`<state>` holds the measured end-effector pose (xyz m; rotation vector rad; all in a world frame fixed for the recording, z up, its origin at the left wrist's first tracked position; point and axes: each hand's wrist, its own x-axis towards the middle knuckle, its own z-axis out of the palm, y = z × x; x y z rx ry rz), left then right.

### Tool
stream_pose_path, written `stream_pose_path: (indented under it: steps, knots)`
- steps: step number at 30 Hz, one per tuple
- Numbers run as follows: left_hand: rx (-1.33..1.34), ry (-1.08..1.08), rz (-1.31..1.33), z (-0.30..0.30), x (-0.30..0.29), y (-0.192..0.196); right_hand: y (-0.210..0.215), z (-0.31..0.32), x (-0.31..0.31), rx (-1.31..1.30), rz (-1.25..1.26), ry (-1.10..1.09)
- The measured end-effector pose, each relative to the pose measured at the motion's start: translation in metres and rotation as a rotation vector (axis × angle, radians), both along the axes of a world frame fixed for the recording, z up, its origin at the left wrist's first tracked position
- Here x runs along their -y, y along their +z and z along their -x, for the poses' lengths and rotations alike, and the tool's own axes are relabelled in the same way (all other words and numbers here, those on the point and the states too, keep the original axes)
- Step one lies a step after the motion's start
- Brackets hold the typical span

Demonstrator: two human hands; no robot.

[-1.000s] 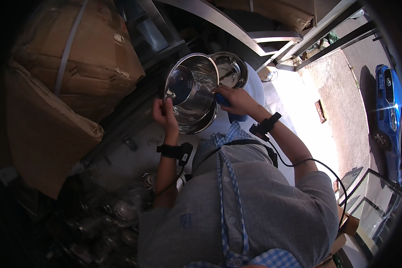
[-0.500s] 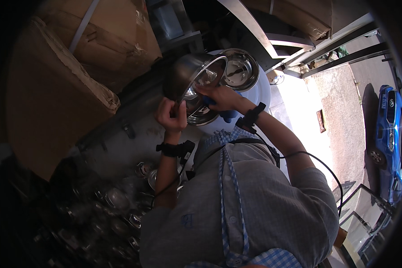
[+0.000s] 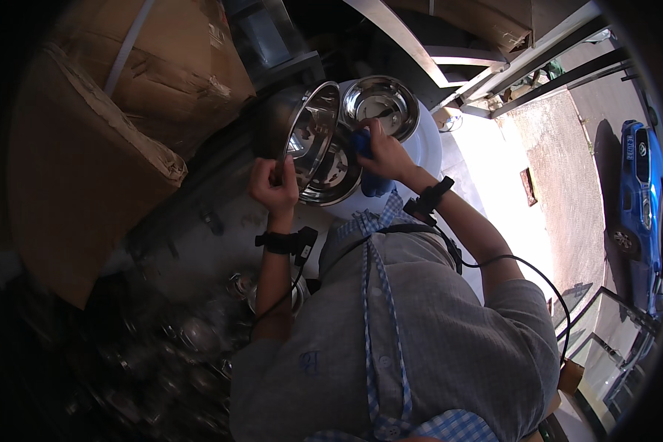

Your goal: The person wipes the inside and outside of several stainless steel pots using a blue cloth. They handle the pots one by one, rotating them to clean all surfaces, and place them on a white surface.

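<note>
Work in hand looks partway through, by our reading. One steel bowl (image 3: pixel 319 131) is up off the support, tipped nearly on its edge, its mouth facing the right hand (image 3: pixel 387 153). It is not set down, so we count this piece as unfinished.

Two more pieces sit below: a lower bowl (image 3: pixel 336 177), partly hidden behind the raised one, and a shallow bowl (image 3: pixel 384 105) just beside it, farther from the body. Both rest on a white round surface (image 3: pixel 429 136). We cannot tell whether either has been dealt with; their shine settles nothing. Many shiny metal items (image 3: pixel 195 333) lie at lower left, too dark and blurred for us to count or to judge as done or left.

Fingers, left hand (image 3: pixel 274 185): closed in a pinch on the near rim of the raised bowl, thumb toward the inside, the others folded at the outer side. This hand alone appears to carry the bowl.

Fingers, right hand: curled round a bunched blue cloth (image 3: pixel 362 143), little opening between them. We see a gap between cloth and raised bowl; whether it touches the lower bowl, we cannot tell. More blue material (image 3: pixel 376 185) shows under the palm, perhaps the same piece.
</note>
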<state>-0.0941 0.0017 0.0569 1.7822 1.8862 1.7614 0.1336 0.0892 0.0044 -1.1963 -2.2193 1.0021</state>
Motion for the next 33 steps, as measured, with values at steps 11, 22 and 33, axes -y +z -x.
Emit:
stream_pose_path:
  steps: [11, 22, 33]
  knots:
    - [0.406, -0.215, 0.013, -0.044, -0.022, 0.011, 0.034, 0.07, -0.003, -0.515, -0.025, 0.162]
    - [0.362, -0.261, -0.052, -0.044, -0.02, 0.032, 0.023, 0.037, -0.023, 0.067, -0.46, -0.044]
    - [0.452, -0.287, -0.144, -0.057, -0.031, 0.048, 0.067, 0.058, 0.007, -0.477, -0.054, 0.212]
